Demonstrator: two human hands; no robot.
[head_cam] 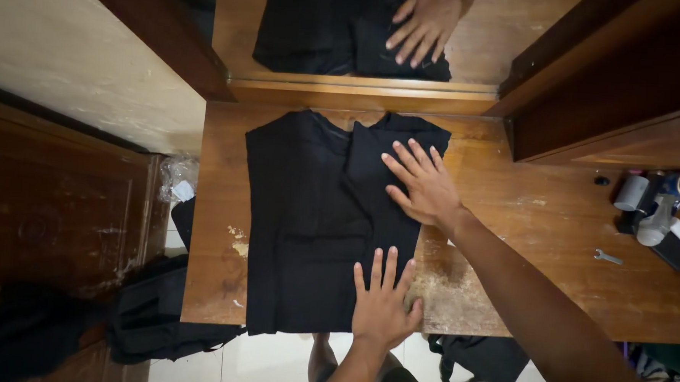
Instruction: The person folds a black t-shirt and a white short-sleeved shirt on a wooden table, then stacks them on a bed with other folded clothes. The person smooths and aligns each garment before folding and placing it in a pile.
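Observation:
A black shirt [308,212] lies flat on a worn wooden table [521,245], its right side folded inward over the middle. My right hand [424,187] presses flat, fingers spread, on the folded right part near the collar end. My left hand [381,303] rests flat with fingers apart on the shirt's near edge, close to the table's front. Neither hand holds anything.
A mirror [484,44] behind the table reflects the shirt and a hand. Bottles and a roll of tape [657,201] stand at the right, with a small spanner [607,257] nearby. Dark bags [158,320] lie on the floor at the left, and another [481,361] below the table.

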